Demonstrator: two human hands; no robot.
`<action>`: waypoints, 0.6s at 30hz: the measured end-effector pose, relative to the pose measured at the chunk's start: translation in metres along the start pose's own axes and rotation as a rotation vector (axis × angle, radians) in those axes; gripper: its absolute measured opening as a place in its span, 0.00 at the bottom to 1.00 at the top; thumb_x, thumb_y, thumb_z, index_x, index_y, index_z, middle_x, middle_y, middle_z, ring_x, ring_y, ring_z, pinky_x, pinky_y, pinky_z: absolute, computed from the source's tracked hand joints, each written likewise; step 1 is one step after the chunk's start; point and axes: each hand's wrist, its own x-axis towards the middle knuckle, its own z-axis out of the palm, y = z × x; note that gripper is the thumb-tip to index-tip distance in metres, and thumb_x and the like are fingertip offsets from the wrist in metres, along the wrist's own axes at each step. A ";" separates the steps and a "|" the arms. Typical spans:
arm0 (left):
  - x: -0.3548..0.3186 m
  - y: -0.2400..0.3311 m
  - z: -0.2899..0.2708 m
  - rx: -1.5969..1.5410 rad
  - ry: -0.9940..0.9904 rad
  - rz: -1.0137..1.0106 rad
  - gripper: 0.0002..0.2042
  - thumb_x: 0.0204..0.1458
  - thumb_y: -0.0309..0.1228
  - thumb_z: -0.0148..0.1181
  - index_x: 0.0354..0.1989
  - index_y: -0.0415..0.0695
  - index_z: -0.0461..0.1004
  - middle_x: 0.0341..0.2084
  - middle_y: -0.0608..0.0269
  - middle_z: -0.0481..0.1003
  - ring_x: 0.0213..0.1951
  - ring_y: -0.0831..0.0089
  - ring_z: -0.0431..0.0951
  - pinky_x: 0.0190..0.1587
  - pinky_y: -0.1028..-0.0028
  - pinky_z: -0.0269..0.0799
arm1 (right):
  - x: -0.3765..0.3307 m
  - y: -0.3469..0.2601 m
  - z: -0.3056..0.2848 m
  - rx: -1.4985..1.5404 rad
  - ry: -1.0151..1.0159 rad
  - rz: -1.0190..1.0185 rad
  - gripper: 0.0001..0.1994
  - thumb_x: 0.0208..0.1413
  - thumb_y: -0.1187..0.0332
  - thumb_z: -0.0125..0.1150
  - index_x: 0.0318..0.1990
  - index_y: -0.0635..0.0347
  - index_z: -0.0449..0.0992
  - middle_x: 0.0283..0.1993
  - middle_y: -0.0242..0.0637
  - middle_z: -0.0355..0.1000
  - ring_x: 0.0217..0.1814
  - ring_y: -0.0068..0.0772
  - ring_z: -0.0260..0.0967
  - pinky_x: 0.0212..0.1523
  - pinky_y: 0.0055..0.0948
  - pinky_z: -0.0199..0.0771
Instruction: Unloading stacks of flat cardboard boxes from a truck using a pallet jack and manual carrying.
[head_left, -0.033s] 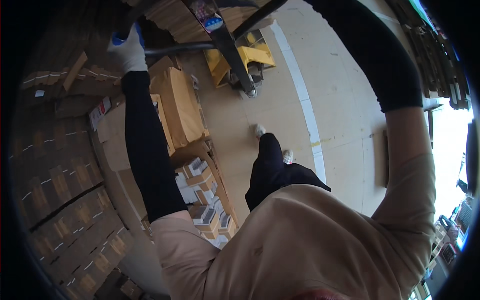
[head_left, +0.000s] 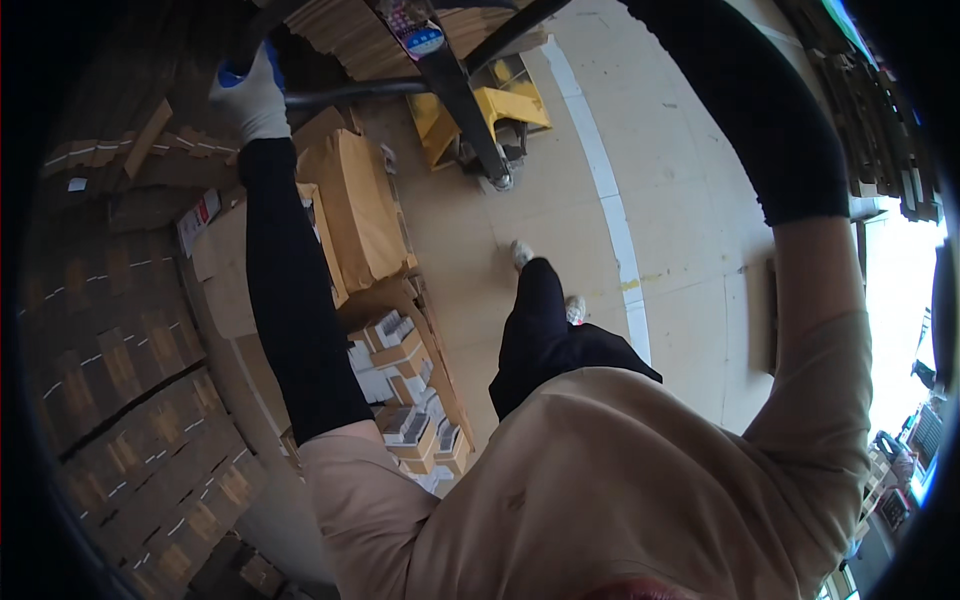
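Head view: the gloved left hand (head_left: pixel 252 97) is clamped on the black handle bar (head_left: pixel 345 93) of a yellow pallet jack (head_left: pixel 480 105), up ahead on the floor (head_left: pixel 690 300). The right hand is out of frame.

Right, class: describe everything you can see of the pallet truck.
The pallet truck stands on the pale floor ahead of the person. It has a yellow body, a black tiller rising toward the camera and a black looped handle. The gloved left hand grips the handle's left side. The right hand is out of view. Its forks are hidden.
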 end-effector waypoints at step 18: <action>-0.007 0.029 0.001 -0.096 0.049 -0.047 0.09 0.45 0.27 0.72 0.27 0.33 0.78 0.21 0.60 0.79 0.18 0.78 0.75 0.20 0.78 0.72 | -0.008 0.001 -0.012 0.052 0.001 0.002 0.16 0.40 0.53 0.67 0.26 0.58 0.79 0.25 0.46 0.76 0.31 0.47 0.76 0.33 0.42 0.76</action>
